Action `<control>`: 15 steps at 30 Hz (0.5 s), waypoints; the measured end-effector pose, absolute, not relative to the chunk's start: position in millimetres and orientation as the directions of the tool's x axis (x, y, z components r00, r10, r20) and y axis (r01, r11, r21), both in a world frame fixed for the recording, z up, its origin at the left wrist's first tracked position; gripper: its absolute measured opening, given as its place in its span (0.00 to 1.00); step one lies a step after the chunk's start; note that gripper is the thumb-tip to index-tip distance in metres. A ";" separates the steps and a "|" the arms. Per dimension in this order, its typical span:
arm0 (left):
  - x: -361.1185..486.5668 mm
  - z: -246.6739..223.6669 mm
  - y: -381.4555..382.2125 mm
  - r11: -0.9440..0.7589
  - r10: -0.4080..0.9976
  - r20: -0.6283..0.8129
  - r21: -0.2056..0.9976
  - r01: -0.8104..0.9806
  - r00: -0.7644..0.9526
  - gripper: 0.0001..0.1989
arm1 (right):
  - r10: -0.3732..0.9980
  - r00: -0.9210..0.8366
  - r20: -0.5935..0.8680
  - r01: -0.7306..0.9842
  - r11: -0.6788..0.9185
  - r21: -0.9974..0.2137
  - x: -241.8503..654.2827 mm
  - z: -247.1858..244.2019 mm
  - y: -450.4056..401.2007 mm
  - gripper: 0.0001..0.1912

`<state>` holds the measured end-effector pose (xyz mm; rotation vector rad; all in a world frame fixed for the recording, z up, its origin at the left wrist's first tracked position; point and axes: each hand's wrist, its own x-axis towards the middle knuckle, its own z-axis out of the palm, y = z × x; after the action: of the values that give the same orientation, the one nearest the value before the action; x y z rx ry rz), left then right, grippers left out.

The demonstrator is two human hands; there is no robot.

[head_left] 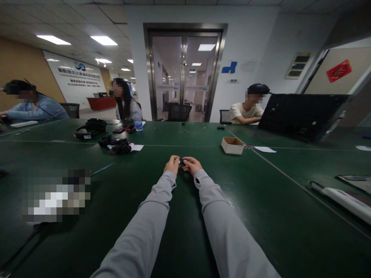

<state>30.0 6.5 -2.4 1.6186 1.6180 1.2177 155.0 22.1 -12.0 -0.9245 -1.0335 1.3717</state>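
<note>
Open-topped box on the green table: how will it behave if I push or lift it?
The open-topped box would probably slide rather than tip, being low and broad. It looks thin-walled, so it is likely light and might flex if squeezed.

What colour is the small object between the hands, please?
The small object looks mostly black, in the head view.

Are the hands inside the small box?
No, the left hand and right hand meet at a small dark object, away from the box.
</note>
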 end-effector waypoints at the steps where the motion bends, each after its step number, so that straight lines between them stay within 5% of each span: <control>1: 29.8 -2.4 6.8 -0.131 0.967 0.218 0.868 0.478 -0.132 0.11 | 0.998 -0.061 0.036 -0.310 0.016 -0.951 155.1 -12.3 22.4 0.09; 15: 30.2 2.8 3.3 -0.134 0.961 0.235 0.859 0.493 -0.148 0.09 | 0.997 -0.071 0.031 -0.308 0.007 -0.951 155.9 -10.3 20.7 0.10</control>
<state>30.2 3.3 2.8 1.6283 1.6434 1.2341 155.9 20.7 -10.3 -0.9252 -1.0362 1.3810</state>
